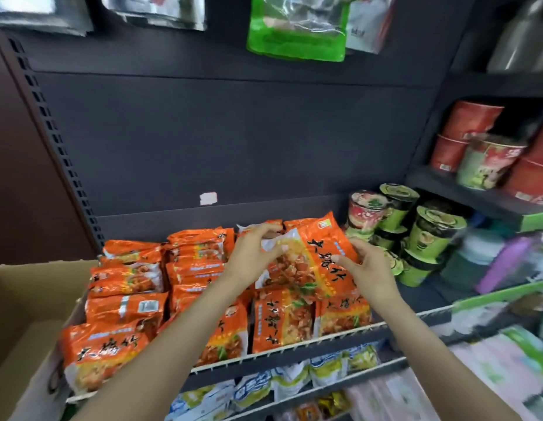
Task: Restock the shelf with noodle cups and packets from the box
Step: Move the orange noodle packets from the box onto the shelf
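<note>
An orange noodle packet (312, 262) is held tilted above the rows of packets (282, 320) on the shelf (294, 344), pinched at its left edge by the left hand (252, 256) and gripped at its right edge by the right hand (370, 268). Green noodle cups (431, 235) stand just beside; the box (21, 299) sits left.

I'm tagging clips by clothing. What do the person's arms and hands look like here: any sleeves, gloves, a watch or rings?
Both forearms are bare up to the bottom edge of the picture, so no sleeves show. The left hand and the right hand wear no gloves. No watch, bracelet or ring shows on either. The fingernails look short and unpainted, though the picture is slightly blurred.
</note>
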### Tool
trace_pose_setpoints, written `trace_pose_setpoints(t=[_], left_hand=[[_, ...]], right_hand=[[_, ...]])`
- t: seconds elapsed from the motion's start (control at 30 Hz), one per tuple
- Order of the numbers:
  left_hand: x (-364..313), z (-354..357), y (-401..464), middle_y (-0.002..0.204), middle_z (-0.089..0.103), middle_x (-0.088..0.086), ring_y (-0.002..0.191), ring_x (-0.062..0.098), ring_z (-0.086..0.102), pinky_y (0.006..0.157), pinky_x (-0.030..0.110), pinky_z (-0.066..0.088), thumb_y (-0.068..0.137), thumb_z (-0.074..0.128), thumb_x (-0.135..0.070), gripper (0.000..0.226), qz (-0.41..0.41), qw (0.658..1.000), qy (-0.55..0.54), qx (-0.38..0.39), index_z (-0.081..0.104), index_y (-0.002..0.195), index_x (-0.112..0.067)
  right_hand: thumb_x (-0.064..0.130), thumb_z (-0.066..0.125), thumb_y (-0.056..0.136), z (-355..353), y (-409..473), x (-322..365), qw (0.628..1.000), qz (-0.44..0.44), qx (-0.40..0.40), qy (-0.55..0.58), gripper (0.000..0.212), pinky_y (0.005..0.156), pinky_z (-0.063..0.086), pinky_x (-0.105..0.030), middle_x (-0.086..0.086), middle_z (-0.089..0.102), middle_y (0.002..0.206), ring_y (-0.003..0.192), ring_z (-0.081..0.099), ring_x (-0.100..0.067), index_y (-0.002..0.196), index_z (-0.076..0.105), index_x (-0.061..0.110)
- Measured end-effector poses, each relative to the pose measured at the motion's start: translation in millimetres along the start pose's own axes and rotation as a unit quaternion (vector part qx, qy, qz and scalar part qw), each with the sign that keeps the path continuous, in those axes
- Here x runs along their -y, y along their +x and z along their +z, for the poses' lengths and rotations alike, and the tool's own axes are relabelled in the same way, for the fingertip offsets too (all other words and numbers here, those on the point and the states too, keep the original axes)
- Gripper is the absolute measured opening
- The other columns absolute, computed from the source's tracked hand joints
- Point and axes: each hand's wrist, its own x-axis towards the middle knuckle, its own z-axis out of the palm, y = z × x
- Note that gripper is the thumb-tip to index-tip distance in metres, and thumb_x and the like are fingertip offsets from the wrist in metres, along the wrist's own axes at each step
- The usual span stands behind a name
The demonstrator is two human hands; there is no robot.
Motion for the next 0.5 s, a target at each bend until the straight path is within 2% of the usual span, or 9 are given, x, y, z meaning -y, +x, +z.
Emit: trace_pose_setpoints(t=[0.13, 0.23, 0.37, 0.43, 0.5], left_hand=[[22.4, 29.9, 54.0, 0.122, 0.059, 0.009, 0.115, 0.019, 0.054, 0.091, 0.019, 0.037, 0.086, 0.066, -0.017, 0.045, -0.044, 0.998, 0.036, -0.006, 0.050, 0.128, -0.009], [39.3, 54.5, 92.9, 0.122, 0.059, 0.013, 0.113, 0.024, 0.057, 0.090, 0.020, 0.038, 0.088, 0.061, -0.009, 0.040, -0.064, 0.996, 0.064, 0.018, 0.050, 0.127, -0.003], [60.9, 87.8, 127.7, 0.120, 0.062, 0.014, 0.112, 0.026, 0.058, 0.093, 0.026, 0.040, 0.089, 0.058, -0.007, 0.032, -0.058, 0.988, 0.111, 0.090, 0.057, 0.120, -0.004], [70.1, 101.1, 136.0, 0.127, 0.058, 0.012, 0.117, 0.025, 0.054, 0.095, 0.026, 0.038, 0.091, 0.054, -0.010, 0.035, -0.045, 0.977, 0.158, 0.135, 0.055, 0.126, -0.006], [77.0, 112.7, 140.9, 0.136, 0.052, 0.011, 0.125, 0.025, 0.048, 0.102, 0.028, 0.034, 0.093, 0.051, -0.011, 0.039, -0.042, 0.963, 0.199, 0.178, 0.050, 0.132, -0.008]], right_hand=[[0.014, 0.067, 0.085, -19.3, 46.5, -26.3, 0.997, 0.003, -0.079, -0.008, 0.014, 0.073, 0.050, -0.031, 0.005, 0.066, 0.087, 0.082, 0.065, -0.018, 0.098, 0.063, 0.019], [0.014, 0.067, 0.085, -29.6, 85.3, -43.5, 0.993, 0.004, -0.120, -0.015, 0.011, 0.073, 0.052, -0.034, 0.005, 0.066, 0.085, 0.081, 0.065, -0.018, 0.093, 0.061, 0.021], [0.016, 0.066, 0.086, -32.2, 127.6, -63.8, 0.992, 0.009, -0.119, -0.034, 0.008, 0.068, 0.050, -0.033, 0.007, 0.064, 0.080, 0.075, 0.063, -0.016, 0.089, 0.059, 0.019], [0.015, 0.065, 0.087, -29.2, 140.4, -73.3, 0.993, 0.010, -0.103, -0.050, 0.009, 0.063, 0.045, -0.029, 0.011, 0.061, 0.075, 0.070, 0.059, -0.013, 0.086, 0.057, 0.020], [0.016, 0.065, 0.087, -26.1, 148.5, -86.2, 0.995, 0.013, -0.086, -0.057, 0.009, 0.067, 0.047, -0.031, 0.010, 0.063, 0.078, 0.073, 0.061, -0.012, 0.088, 0.058, 0.022]])
